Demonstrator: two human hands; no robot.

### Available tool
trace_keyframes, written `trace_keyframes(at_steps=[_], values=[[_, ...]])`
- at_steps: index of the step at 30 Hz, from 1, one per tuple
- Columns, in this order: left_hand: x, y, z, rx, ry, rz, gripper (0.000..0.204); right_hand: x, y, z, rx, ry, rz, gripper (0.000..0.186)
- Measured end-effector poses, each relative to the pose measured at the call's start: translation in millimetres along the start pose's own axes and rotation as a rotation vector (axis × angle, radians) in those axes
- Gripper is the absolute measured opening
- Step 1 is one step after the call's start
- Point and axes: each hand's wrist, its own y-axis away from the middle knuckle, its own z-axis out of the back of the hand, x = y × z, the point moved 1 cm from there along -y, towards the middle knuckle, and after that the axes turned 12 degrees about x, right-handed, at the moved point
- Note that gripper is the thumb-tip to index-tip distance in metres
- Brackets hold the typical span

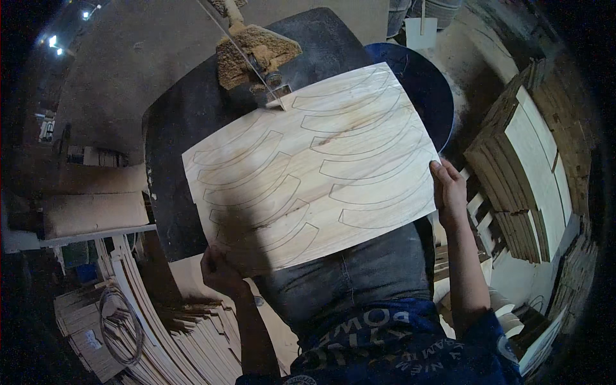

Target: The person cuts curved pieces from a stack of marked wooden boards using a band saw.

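A pale wooden board (pixel 301 173) lies across the dark saw table (pixel 170 167), its face marked with several curved outlines in two columns. My left hand (pixel 221 273) grips its near left corner, partly in shadow. On the right edge my right hand (pixel 449 189) is closed, thumb on top and fingers beneath. At the board's far edge stands the thin bandsaw blade (pixel 260 78), touching or very near the wood. Behind it, the blade guide assembly (pixel 256 58) is coated in sawdust.
Stacked boards (pixel 532 173) rise on the right. Long wooden strips (pixel 141 289) and a coiled cable (pixel 122 327) sit at lower left. A dark blue round drum (pixel 427 90) stands beyond the table's right side. A ledge (pixel 96 237) adjoins the table on the left.
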Motion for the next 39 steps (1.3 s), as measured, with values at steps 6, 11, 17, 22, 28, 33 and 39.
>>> trace_keyframes(at_steps=[6,11,17,22,28,33,39], values=[[-7,4,1,0.011,-0.162,0.043,0.024,1,2,-5,-0.028,0.008,0.028,0.036],[-5,4,1,-0.027,-0.127,0.105,0.025,0,2,-7,-0.066,0.026,0.053,0.035],[1,2,4,-0.030,-0.104,0.016,0.029,1,4,-9,-0.110,-0.010,0.074,0.033],[-15,11,-1,-0.037,-0.128,0.026,0.029,5,4,-12,-0.072,-0.042,0.125,0.029],[-24,11,-4,-0.079,-0.183,0.117,0.027,7,10,-12,-0.080,0.020,0.096,0.029],[-15,6,-3,-0.087,-0.149,0.020,0.025,3,12,-14,-0.120,0.006,0.135,0.030],[-5,0,1,-0.064,-0.035,0.074,0.025,-3,14,-9,-0.173,0.066,0.168,0.031]])
